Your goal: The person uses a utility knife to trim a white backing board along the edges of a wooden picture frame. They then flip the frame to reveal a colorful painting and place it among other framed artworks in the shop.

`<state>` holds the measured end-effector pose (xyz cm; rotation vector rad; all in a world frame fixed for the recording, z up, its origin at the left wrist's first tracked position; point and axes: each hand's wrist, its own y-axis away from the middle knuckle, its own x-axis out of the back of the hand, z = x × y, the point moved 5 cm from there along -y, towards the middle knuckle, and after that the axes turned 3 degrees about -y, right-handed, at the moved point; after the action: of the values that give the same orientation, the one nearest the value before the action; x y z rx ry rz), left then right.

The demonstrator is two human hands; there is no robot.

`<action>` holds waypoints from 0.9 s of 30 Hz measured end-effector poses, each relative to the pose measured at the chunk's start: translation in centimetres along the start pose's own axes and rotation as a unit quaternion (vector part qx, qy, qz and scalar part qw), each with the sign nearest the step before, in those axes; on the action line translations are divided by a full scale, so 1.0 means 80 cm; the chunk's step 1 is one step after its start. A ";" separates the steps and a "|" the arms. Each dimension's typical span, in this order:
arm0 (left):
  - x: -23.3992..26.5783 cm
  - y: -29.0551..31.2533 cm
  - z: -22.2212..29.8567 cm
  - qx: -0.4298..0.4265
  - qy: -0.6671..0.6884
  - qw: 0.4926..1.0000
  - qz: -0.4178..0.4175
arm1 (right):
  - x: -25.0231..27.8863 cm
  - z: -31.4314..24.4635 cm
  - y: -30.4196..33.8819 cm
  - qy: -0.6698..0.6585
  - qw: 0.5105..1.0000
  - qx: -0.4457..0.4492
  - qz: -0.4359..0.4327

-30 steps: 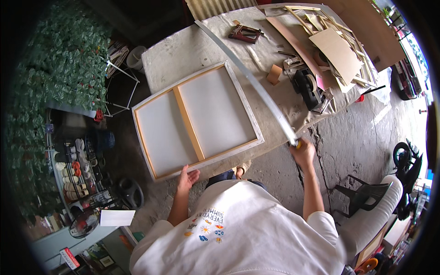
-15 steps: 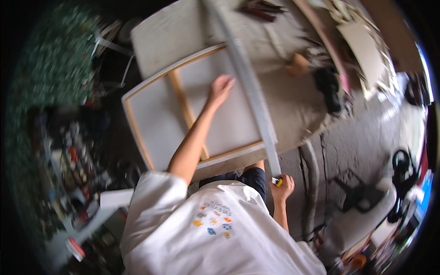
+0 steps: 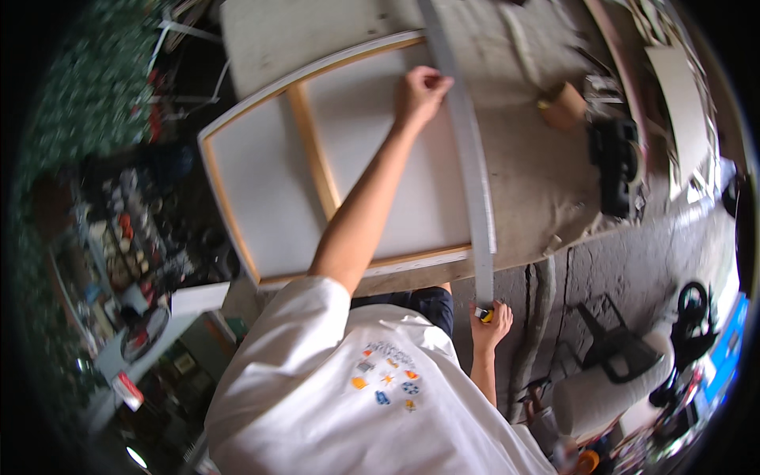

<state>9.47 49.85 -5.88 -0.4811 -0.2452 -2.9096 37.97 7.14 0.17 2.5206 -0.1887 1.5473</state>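
Observation:
A wooden-framed white canvas (image 3: 372,158) lies on the worktable, its back with a wooden crossbar facing up. Along its right side runs a long, flat grey metal straightedge (image 3: 467,150), whose near end sticks out past the table edge. Over the far part of the canvas is my left hand (image 3: 422,96), fingers curled and pinched together, fingertips at the straightedge's left edge. Whether something thin is between them cannot be made out. At the straightedge's near end, my right hand (image 3: 494,324) is closed round a small yellow-and-black tool (image 3: 484,315), its exact kind unclear.
The worktable (image 3: 522,182) has a beige cover. To the right on it are a brown roll (image 3: 564,107) and a black case-like object (image 3: 616,168). A black chair-like frame (image 3: 617,340) and a whitish cylinder (image 3: 609,388) stand at lower right. Cluttered shelves (image 3: 119,237) are at left.
My left hand has moved away from me and to the right, up to the straightedge. My right hand still holds the yellow-and-black tool at the near end. The view has shifted.

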 end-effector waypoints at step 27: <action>0.032 -0.059 0.017 0.095 0.041 0.994 -0.039 | 0.006 -0.075 -0.127 -0.093 0.995 0.001 -0.040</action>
<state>6.48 54.30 -4.40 -0.3273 -0.5345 -2.9322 34.97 18.34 2.43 2.6380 -0.1087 1.2833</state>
